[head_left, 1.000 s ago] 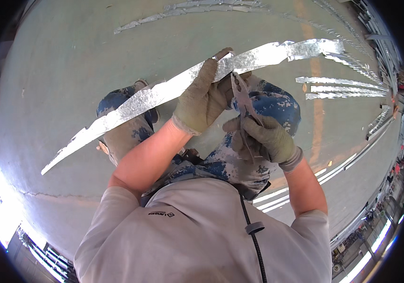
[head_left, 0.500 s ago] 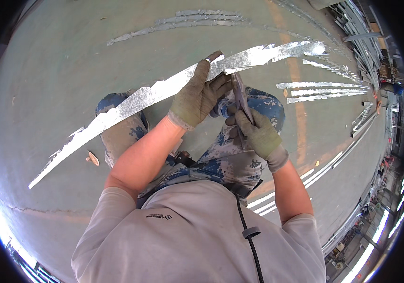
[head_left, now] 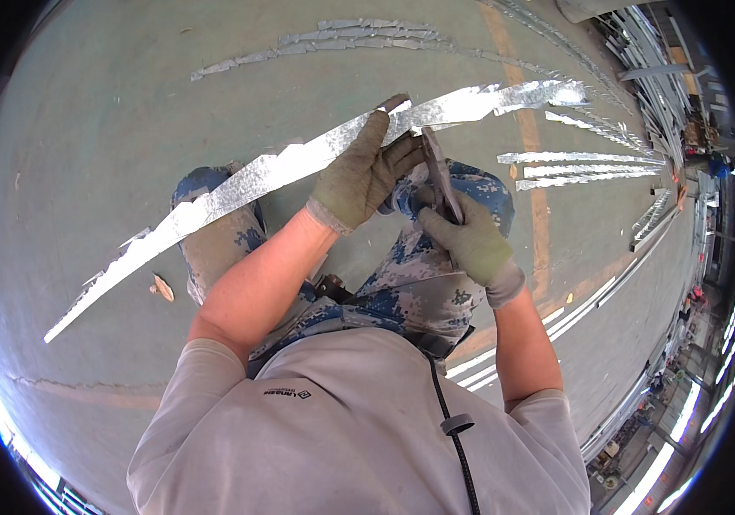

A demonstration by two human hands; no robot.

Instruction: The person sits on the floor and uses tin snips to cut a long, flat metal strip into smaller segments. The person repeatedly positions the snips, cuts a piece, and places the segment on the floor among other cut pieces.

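My gloved left hand [head_left: 357,176] grips a long, shiny sheet-metal strip [head_left: 256,178] around its middle, thumb on top and fingers beneath. The strip has jagged, notched edges and slants from the lower left up to the far right. In my gloved right hand [head_left: 476,242] is a dark metal hand tool that looks like tin snips [head_left: 439,167]. Its upper end meets the strip's near edge, just right of my left fingers. The lower part of the tool is mostly hidden by my right hand, so the handles cannot be made out.
Several jagged metal strips [head_left: 359,39] lie on the floor [head_left: 110,129] at the far side, with more strips [head_left: 586,159] to the right. Long pale bars [head_left: 569,326] run along the near right. Stacked metal lengths [head_left: 642,47] stand at the far right. A dry leaf [head_left: 162,288] lies at left.
The tool has turned slightly in my right hand, showing a narrower side, and my right fingers have closed in around it. The strip and my left hand have barely moved.
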